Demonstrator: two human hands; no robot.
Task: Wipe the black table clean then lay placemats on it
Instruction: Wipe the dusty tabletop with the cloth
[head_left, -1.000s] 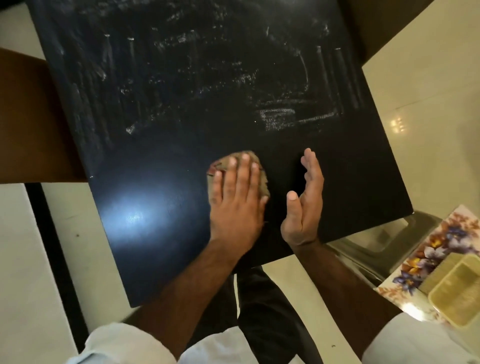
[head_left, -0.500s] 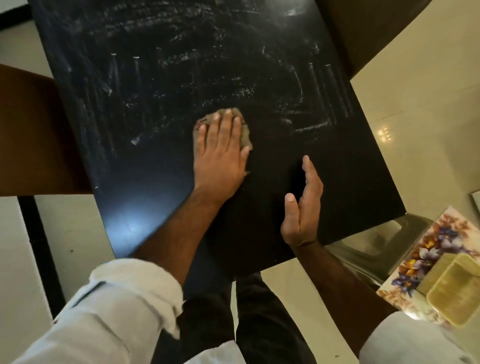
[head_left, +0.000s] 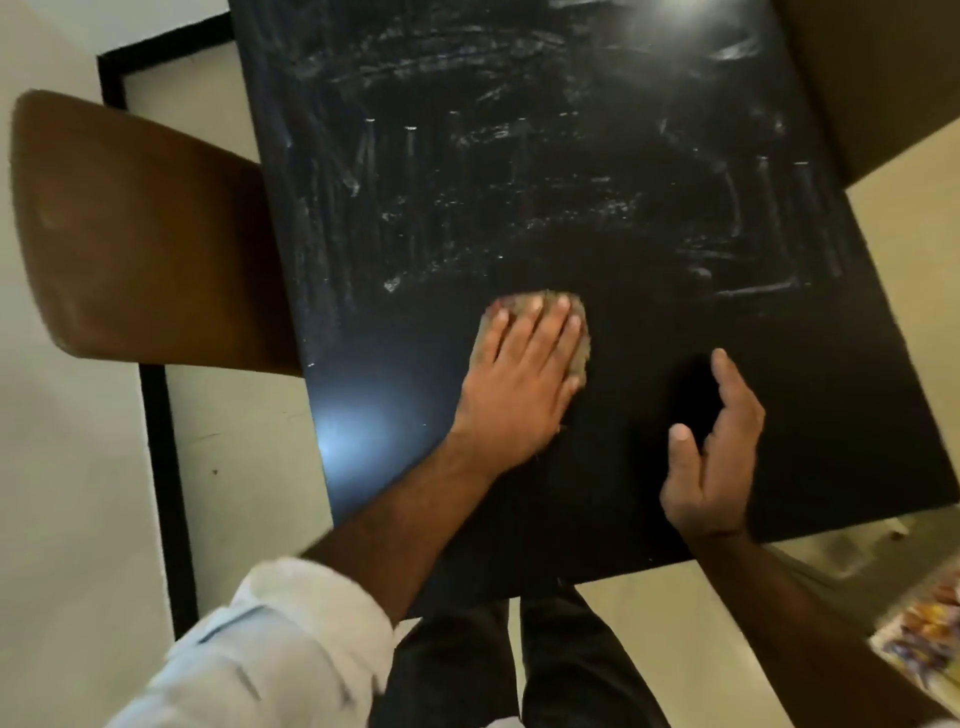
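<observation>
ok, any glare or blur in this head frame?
Head view: bright glare patch on the table near its left edge, a fainter one at the top; sleeve and chair edge motion-smeared; left hand on the cloth is fairly sharp.

I can read no text, label, brand or number on the black table (head_left: 810, 395) or around it

A person wears a pale shirt, white with a bluish tint, its left sleeve (head_left: 291, 639) bunched in thick folds above the bare forearm, and dark trousers (head_left: 571, 660). A thin dark thread crosses the right wrist (head_left: 719, 532). Short nails show on the left hand (head_left: 519, 384).
</observation>
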